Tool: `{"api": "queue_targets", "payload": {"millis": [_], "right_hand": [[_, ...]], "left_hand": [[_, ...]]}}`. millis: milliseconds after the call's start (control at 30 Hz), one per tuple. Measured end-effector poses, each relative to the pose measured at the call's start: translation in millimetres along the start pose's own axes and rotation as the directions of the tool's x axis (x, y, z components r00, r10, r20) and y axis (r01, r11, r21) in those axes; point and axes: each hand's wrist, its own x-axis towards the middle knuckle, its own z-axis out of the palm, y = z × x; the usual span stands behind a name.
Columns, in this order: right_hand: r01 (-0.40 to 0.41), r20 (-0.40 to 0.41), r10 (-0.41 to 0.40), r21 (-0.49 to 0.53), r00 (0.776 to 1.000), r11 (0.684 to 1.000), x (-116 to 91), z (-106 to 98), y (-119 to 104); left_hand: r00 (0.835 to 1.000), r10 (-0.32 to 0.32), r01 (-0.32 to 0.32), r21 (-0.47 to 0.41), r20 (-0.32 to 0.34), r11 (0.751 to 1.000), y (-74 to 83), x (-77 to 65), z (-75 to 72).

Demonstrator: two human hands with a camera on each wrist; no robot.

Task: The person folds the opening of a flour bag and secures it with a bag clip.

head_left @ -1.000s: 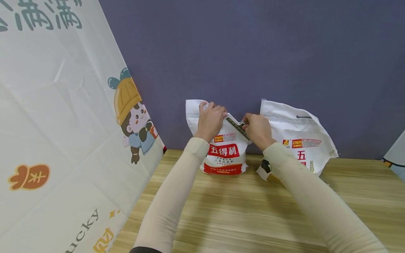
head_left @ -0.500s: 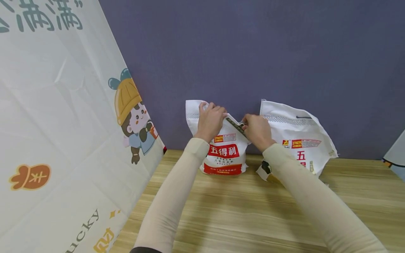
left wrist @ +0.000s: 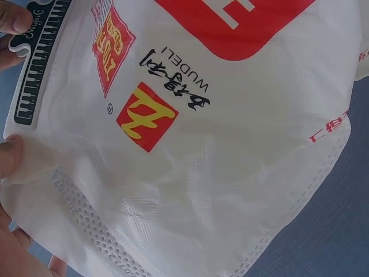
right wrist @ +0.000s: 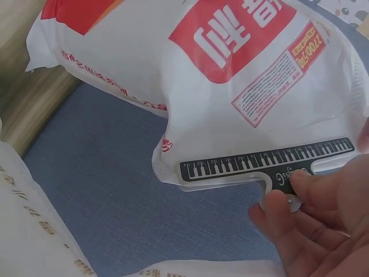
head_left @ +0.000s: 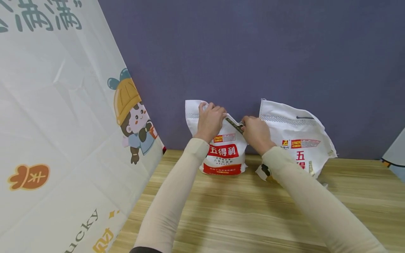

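A white flour bag [head_left: 221,160] with red print stands on the table against the backdrop. My left hand [head_left: 211,121] grips its top edge, thumb on the front face in the left wrist view. Across the folded mouth lies a flat black-and-white clip [right wrist: 271,161] with a piano-key pattern, its jaws on the plastic. My right hand [head_left: 257,133] pinches the small handle of this clip between thumb and fingers, as the right wrist view shows. In the left wrist view the clip [left wrist: 40,63] runs along the bag's edge, just above the left thumb.
A second white flour bag [head_left: 307,133], slumped with its top spread, stands close to the right, partly behind the right forearm. The wooden table [head_left: 234,214] meets a blue-grey backdrop [head_left: 240,52]. A printed white sheet [head_left: 72,116] borders the left side.
My right hand has shifted slightly down, covering more of the clip's lower end. My left hand and the bag hold nearly the same place.
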Motion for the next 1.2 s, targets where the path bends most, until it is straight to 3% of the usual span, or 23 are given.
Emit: {"api": "queue_targets", "payload": {"millis": [433,767,1200], "right_hand": [[0.064,-0.105,-0.060,0.036,0.993,0.997,-20.5,-3.2,1.6],[0.096,-0.170,-0.083,0.075,0.982,0.993,-38.4,-8.0,3.0],[0.086,-0.207,-0.055,0.141,0.977,0.986,-68.9,-5.7,13.7]], "left_hand": [[0.999,0.031,-0.031,0.023,-0.032,0.999,4.9,-1.2,-0.6],[0.994,0.028,-0.032,-0.039,-0.102,0.999,8.4,-3.0,0.6],[0.970,0.072,-0.095,-0.090,-0.233,0.991,20.2,-7.4,-1.0]]}}
